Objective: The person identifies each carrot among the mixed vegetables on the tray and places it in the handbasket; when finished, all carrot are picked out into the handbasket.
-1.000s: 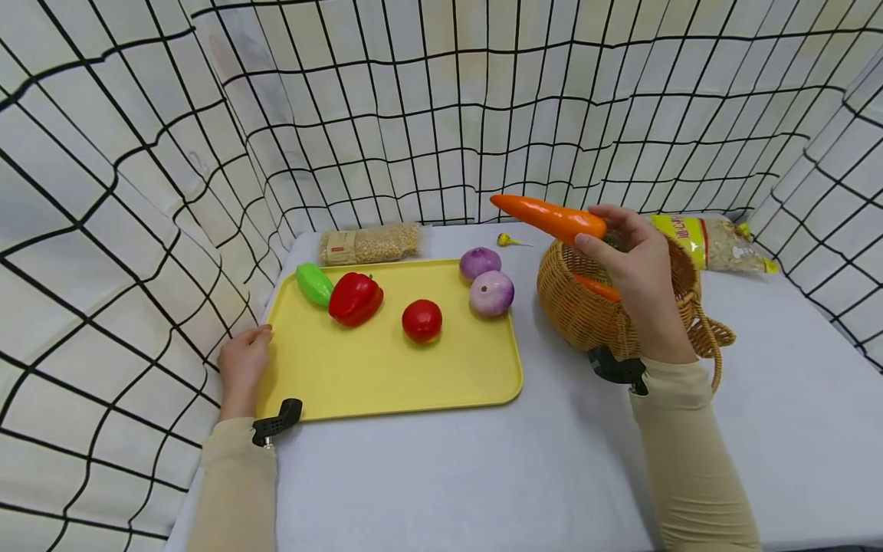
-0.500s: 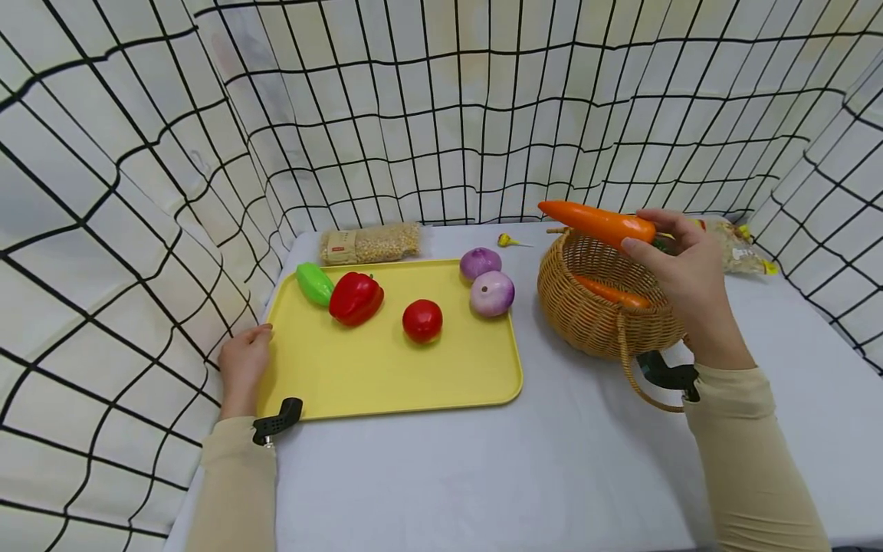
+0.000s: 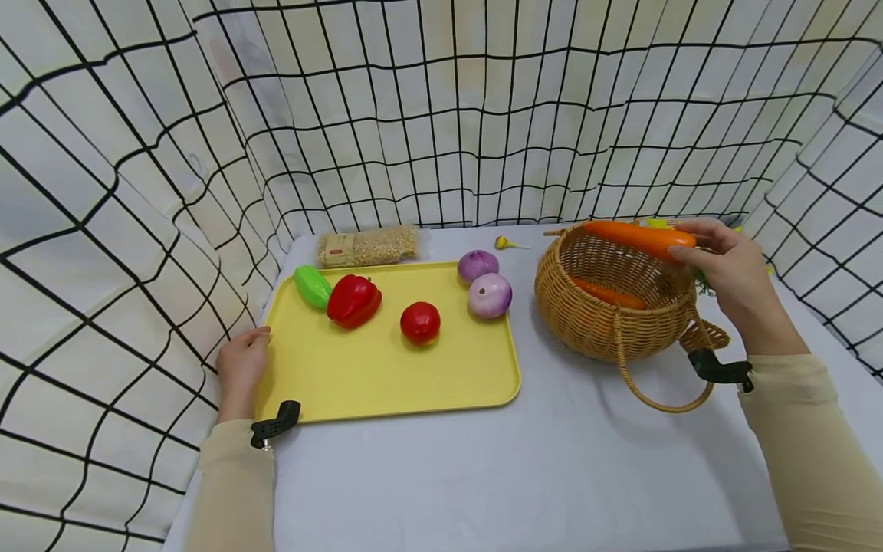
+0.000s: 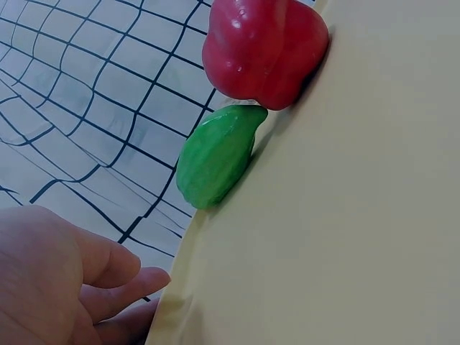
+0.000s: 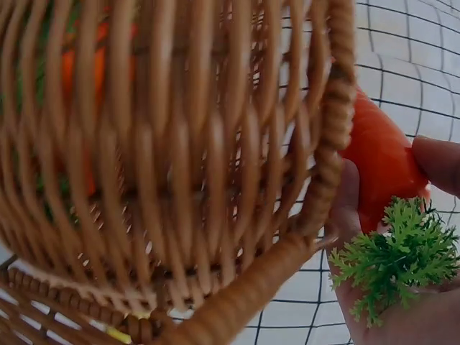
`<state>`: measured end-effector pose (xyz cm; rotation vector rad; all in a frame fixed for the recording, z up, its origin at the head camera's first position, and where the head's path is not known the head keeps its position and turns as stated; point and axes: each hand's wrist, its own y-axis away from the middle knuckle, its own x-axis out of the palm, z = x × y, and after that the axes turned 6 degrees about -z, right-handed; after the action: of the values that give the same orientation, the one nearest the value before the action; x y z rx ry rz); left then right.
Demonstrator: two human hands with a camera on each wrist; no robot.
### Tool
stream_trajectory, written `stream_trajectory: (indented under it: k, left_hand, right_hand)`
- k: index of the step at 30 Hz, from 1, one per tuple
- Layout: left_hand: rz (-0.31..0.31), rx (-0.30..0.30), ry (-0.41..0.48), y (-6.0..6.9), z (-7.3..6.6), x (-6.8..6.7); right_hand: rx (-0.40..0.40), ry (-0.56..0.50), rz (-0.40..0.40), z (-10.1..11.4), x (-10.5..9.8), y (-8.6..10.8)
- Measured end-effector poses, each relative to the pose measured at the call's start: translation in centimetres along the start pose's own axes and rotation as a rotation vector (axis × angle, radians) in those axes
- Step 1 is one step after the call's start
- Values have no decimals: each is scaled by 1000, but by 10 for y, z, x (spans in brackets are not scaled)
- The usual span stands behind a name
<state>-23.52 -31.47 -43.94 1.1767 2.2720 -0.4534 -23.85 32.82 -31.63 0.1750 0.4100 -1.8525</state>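
Note:
My right hand (image 3: 738,284) grips an orange carrot (image 3: 638,239) by its thick end, just above the right rim of a wicker basket (image 3: 586,322). In the right wrist view, green leaves (image 5: 399,251) sprout from the carrot's thick end beside my palm, and the basket wall hides its tip. Another carrot (image 3: 607,294) lies inside the basket. My left hand (image 3: 243,368) rests against the left edge of a yellow tray (image 3: 386,379), fingertips touching its rim. The tray holds a green vegetable (image 3: 313,287), a red bell pepper (image 3: 354,302), a tomato (image 3: 420,323) and two purple onions (image 3: 490,296).
A bag of grain (image 3: 369,245) lies behind the tray. A small yellow item (image 3: 503,242) sits near the back edge. Behind the basket, another yellow package (image 3: 658,223) is mostly hidden. Black-gridded white cloth (image 3: 448,115) walls the back and sides. The basket's handle (image 3: 635,391) hangs to the front.
My right hand has carried the carrot rightward and lower, from over the basket's middle to its right rim. The basket's opening shows more. My left hand stays at the tray edge.

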Motion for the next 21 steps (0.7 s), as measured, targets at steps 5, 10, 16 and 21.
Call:
stream_trajectory:
  k: [5,10,16,21]
  left_hand:
    - [1,-5,-5,1,-1,0]
    - [12,-15,2,2,0,-1]
    - [12,-17,4,2,0,-1]
    - [16,-28,8,2,-1,-1]
  right_hand:
    - [20,164,44,-7,1,-6]
    - [18,281,153,-6,7,-14]
    - [25,291,259,-4,17,-22]
    - [21,365,330,-2,24,-25]
